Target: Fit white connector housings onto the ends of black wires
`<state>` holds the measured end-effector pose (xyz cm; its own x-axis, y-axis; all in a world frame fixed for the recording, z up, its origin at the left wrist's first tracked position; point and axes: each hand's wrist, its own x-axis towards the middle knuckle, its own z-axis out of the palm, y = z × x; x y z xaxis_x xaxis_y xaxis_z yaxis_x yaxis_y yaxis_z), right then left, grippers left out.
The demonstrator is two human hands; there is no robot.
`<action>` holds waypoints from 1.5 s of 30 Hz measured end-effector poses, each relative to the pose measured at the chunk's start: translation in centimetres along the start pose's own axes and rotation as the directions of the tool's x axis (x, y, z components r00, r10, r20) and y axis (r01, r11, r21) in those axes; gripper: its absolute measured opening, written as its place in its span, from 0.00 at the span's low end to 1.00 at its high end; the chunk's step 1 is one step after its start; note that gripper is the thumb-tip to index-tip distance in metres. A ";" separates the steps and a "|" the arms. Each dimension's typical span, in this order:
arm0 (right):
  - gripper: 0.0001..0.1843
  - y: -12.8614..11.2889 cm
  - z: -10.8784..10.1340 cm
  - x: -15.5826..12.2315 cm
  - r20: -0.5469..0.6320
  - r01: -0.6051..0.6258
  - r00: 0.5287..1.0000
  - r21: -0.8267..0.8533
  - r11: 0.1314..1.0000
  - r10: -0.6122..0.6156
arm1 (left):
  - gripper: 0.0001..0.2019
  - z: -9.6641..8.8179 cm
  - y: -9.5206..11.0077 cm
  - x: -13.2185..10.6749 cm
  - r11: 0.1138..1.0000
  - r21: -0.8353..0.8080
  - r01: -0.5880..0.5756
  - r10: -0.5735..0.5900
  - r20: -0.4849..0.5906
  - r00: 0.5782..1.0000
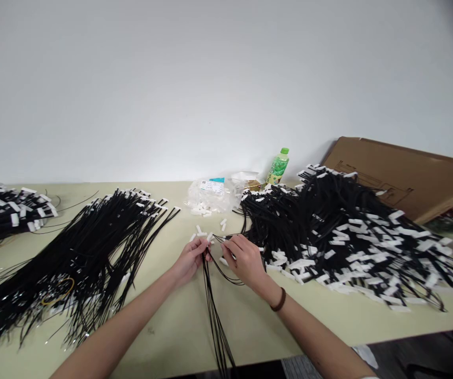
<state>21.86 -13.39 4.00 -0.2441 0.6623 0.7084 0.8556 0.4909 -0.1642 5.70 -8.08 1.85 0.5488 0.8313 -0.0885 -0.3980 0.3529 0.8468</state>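
Near the middle of the table, my left hand [191,259] is closed around a small bundle of black cables [211,316], just under a white connector at its top. The lower ends of the bundle hang toward the table's front edge. To its right my right hand [244,258] is pinched at the ends of thin black wires [219,238], which loop back toward the left hand. Its fingertips partly hide what they grip. Several loose white connectors [223,225] lie just beyond both hands.
Black cables [88,237] lie spread at left, beside another white-ended pile [11,208]. A large heap of cables [309,221] fills the right. Behind stand a clear plastic bag [210,196], a green-capped bottle [277,167] and a cardboard box [404,173] by the wall.
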 end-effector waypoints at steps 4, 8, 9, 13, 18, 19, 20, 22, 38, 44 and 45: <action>0.11 0.0 0.1 0.0 0.022 -0.008 1.000 0.016 1.000 0.008 | 0.09 0.0 0.0 0.0 1.000 0.024 -0.004 0.003 0.004 1.000; 0.11 0.0 0.2 0.0 0.033 -0.016 0.999 0.033 0.999 0.015 | 0.09 0.1 0.1 -0.1 0.999 0.038 -0.001 0.001 0.001 1.000; 0.11 0.0 0.2 0.0 0.038 -0.016 0.999 0.037 0.999 0.015 | 0.09 0.1 0.1 -0.1 0.999 0.039 -0.002 0.002 0.001 1.000; 0.10 0.0 0.2 0.1 0.054 -0.030 0.998 0.042 0.999 0.027 | 0.10 0.1 0.1 -0.1 0.999 0.041 -0.003 0.003 0.000 1.000; 0.07 -0.1 -0.1 0.3 0.024 -0.045 0.999 0.056 0.997 0.044 | 0.10 0.2 0.2 -0.2 0.998 0.064 -0.008 0.008 0.007 1.000; 0.07 -0.2 -0.1 0.3 0.020 -0.041 0.999 0.071 0.997 0.040 | 0.10 0.2 0.2 -0.2 0.997 0.075 -0.008 0.007 0.014 1.000; 0.06 -0.2 -0.1 0.4 0.018 -0.036 0.999 0.090 0.995 0.035 | 0.10 0.3 0.3 -0.2 0.996 0.089 -0.004 0.002 0.024 1.000; 0.06 -0.1 -0.1 0.4 0.019 -0.031 0.999 0.143 0.989 0.028 | 0.11 0.4 0.4 -0.3 0.994 0.113 0.002 -0.007 0.046 0.999; 0.07 -0.1 0.1 0.3 0.103 -0.149 0.988 0.512 0.846 0.112 | 0.10 0.0 0.2 -0.2 0.991 0.132 0.015 -0.028 0.100 0.995; 0.07 -0.1 0.2 0.3 0.102 -0.144 0.989 0.507 0.850 0.106 | 0.10 0.2 0.3 -0.3 0.993 0.114 0.022 -0.031 0.082 0.996; 0.07 0.0 0.2 0.2 0.105 -0.140 0.989 0.502 0.853 0.100 | 0.10 0.3 0.3 -0.3 0.994 0.108 0.022 -0.030 0.080 0.996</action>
<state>21.66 -13.12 4.01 -0.2035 0.7637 0.6127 0.5350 0.6108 -0.5837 5.59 -8.31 2.29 0.6175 0.7832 -0.0719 -0.3042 0.3221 0.8965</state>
